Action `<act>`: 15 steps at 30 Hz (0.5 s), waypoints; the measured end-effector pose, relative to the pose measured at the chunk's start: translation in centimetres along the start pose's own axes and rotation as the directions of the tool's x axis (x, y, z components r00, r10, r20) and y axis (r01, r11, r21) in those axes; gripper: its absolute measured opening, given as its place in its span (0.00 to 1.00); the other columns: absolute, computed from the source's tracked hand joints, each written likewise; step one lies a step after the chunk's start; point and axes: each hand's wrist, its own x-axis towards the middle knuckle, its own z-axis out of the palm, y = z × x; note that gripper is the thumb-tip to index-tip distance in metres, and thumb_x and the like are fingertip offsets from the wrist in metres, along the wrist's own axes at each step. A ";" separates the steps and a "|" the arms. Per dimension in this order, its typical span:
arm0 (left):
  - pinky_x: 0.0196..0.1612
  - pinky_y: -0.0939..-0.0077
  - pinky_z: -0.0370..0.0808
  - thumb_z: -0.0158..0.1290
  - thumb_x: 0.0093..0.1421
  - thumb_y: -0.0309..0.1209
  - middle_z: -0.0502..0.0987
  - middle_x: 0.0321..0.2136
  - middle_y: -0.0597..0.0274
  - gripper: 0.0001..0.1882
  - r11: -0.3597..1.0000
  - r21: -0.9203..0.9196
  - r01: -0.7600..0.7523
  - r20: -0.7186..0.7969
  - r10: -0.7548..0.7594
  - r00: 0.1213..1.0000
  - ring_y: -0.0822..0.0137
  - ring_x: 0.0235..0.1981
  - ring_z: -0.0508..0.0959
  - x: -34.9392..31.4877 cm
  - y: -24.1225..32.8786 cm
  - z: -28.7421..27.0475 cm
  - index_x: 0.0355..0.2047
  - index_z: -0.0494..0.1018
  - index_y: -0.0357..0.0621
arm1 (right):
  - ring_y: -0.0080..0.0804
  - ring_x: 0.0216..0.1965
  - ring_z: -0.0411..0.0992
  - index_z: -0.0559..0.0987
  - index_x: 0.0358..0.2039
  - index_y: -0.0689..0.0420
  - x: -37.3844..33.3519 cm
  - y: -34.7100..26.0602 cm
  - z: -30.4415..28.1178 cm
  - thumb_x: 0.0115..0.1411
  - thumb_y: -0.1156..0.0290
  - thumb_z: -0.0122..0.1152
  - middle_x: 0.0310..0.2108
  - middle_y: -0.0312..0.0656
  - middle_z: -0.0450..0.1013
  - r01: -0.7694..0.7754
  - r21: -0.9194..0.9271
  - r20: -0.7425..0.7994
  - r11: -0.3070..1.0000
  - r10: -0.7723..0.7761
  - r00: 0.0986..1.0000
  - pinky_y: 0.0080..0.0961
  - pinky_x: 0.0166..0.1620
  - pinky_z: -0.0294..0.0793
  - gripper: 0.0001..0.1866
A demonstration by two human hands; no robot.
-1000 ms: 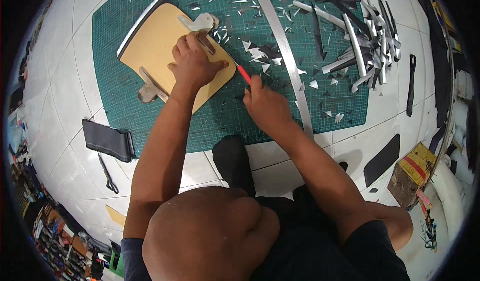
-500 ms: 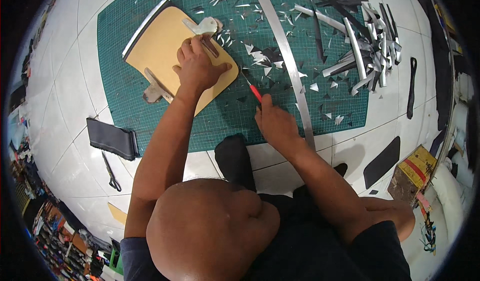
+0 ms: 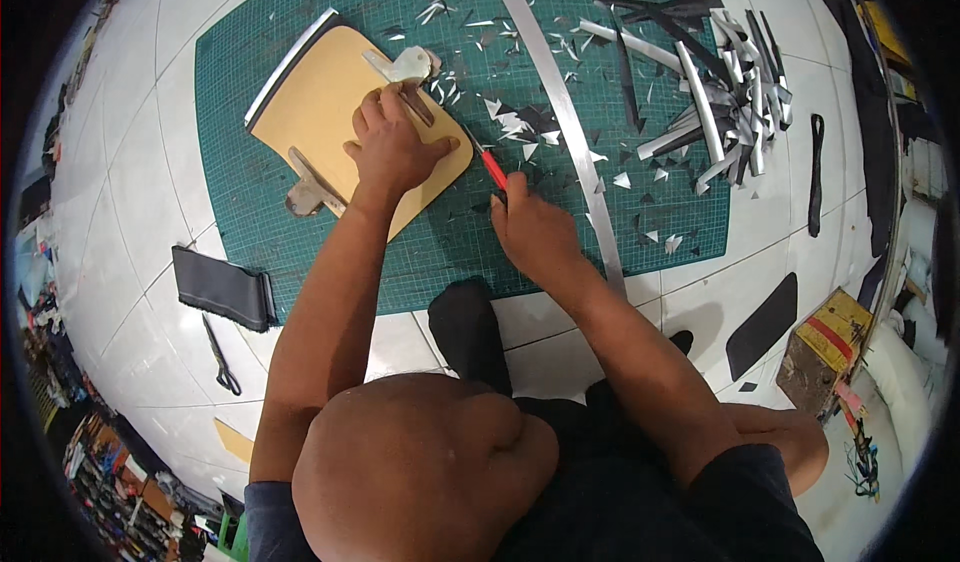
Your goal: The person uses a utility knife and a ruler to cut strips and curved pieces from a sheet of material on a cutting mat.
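A tan board with rounded corners (image 3: 300, 102) lies on the green cutting mat (image 3: 235, 172). A dark and white sheet edge (image 3: 290, 70) sticks out from under its upper left side. Two metal clips, one at the top (image 3: 410, 65) and one at the lower left (image 3: 312, 190), grip the board's edges. My left hand (image 3: 395, 152) presses on the board with fingers spread, fingertips beside the upper clip. In my right hand (image 3: 538, 230) is a red-handled craft knife (image 3: 494, 170), its blade at the board's right edge above the rounded corner.
A long metal ruler (image 3: 565, 112) lies across the mat among small black and white scraps (image 3: 520, 124). Cut strips (image 3: 745, 102) are heaped at the upper right. Folded dark fabric (image 3: 222, 287) and scissors (image 3: 220, 357) lie on the tiles at left; a dark flat piece (image 3: 762, 327) lies at right.
My right hand has moved the knife up and left, from the board's rounded corner to higher along its right edge. My left hand stays pressed on the board.
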 end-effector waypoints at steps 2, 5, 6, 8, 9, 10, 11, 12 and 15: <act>0.56 0.38 0.64 0.72 0.41 0.49 0.57 0.60 0.44 0.56 1.000 0.004 -0.026 -0.013 0.026 1.000 0.40 0.61 0.60 0.0 0.3 -0.1 0.64 0.52 0.44 | 0.51 0.29 0.79 0.65 0.42 0.59 0.0 0.3 0.2 0.67 0.62 0.49 0.28 0.52 0.77 -0.013 -0.018 0.018 1.000 0.013 1.000 0.44 0.30 0.80 0.13; 0.56 0.39 0.64 0.72 0.40 0.49 0.58 0.59 0.42 0.57 0.999 0.027 0.024 0.038 -0.025 0.999 0.39 0.61 0.60 0.0 0.5 -0.3 0.64 0.51 0.43 | 0.51 0.29 0.79 0.65 0.41 0.60 0.2 0.6 0.5 0.67 0.62 0.49 0.28 0.52 0.77 0.030 -0.003 -0.020 1.000 -0.030 0.999 0.44 0.31 0.80 0.13; 0.56 0.39 0.64 0.72 0.40 0.49 0.57 0.60 0.42 0.57 0.999 0.026 0.020 0.035 -0.021 0.999 0.38 0.61 0.60 0.0 0.7 -0.2 0.64 0.51 0.42 | 0.51 0.30 0.79 0.65 0.41 0.59 0.2 0.8 0.5 0.67 0.62 0.49 0.28 0.52 0.77 0.033 -0.016 -0.034 0.999 -0.033 0.999 0.44 0.31 0.80 0.13; 0.57 0.39 0.64 0.72 0.41 0.49 0.57 0.60 0.41 0.57 0.999 0.035 0.021 0.035 -0.022 0.999 0.38 0.61 0.60 -0.1 0.4 -0.2 0.64 0.51 0.42 | 0.51 0.30 0.79 0.65 0.41 0.59 0.3 0.5 0.4 0.67 0.63 0.49 0.28 0.52 0.77 0.039 -0.020 -0.044 0.999 -0.040 0.998 0.44 0.32 0.80 0.13; 0.57 0.39 0.64 0.72 0.41 0.49 0.57 0.60 0.42 0.57 0.999 0.037 0.016 0.022 -0.017 1.000 0.38 0.61 0.60 0.0 0.3 -0.1 0.64 0.51 0.42 | 0.51 0.31 0.79 0.65 0.41 0.59 0.4 0.4 0.3 0.67 0.63 0.49 0.29 0.52 0.77 0.032 -0.044 -0.030 0.999 -0.033 0.999 0.44 0.32 0.80 0.13; 0.57 0.39 0.64 0.72 0.41 0.49 0.57 0.60 0.42 0.58 0.999 0.036 0.009 0.012 -0.010 1.000 0.38 0.61 0.60 -0.1 0.3 -0.1 0.64 0.51 0.41 | 0.51 0.32 0.79 0.65 0.41 0.59 0.5 0.4 0.2 0.66 0.63 0.49 0.29 0.53 0.77 0.021 -0.070 -0.016 0.997 -0.023 1.000 0.43 0.32 0.80 0.12; 0.57 0.39 0.64 0.72 0.41 0.49 0.57 0.60 0.42 0.58 0.999 0.039 0.010 0.018 -0.011 1.000 0.38 0.61 0.60 -0.1 0.3 -0.1 0.64 0.51 0.41 | 0.51 0.32 0.79 0.65 0.41 0.59 0.6 0.3 0.1 0.66 0.63 0.49 0.29 0.53 0.77 0.018 -0.066 -0.011 0.998 -0.019 1.000 0.43 0.32 0.80 0.12; 0.57 0.39 0.64 0.72 0.41 0.49 0.57 0.60 0.42 0.58 0.999 0.035 0.011 0.024 -0.012 1.000 0.38 0.61 0.60 0.0 0.3 -0.2 0.64 0.51 0.42 | 0.53 0.30 0.78 0.64 0.40 0.59 0.6 0.3 0.1 0.66 0.63 0.49 0.27 0.53 0.77 0.015 -0.034 0.005 0.999 -0.015 1.000 0.45 0.31 0.79 0.12; 0.57 0.40 0.64 0.72 0.41 0.49 0.57 0.61 0.42 0.58 1.000 0.018 0.000 0.033 -0.001 0.999 0.38 0.61 0.59 0.0 0.8 -0.1 0.65 0.51 0.42 | 0.55 0.28 0.77 0.62 0.39 0.59 0.0 1.2 0.3 0.66 0.63 0.50 0.26 0.55 0.76 -0.013 0.007 0.035 1.000 0.013 0.999 0.48 0.30 0.77 0.13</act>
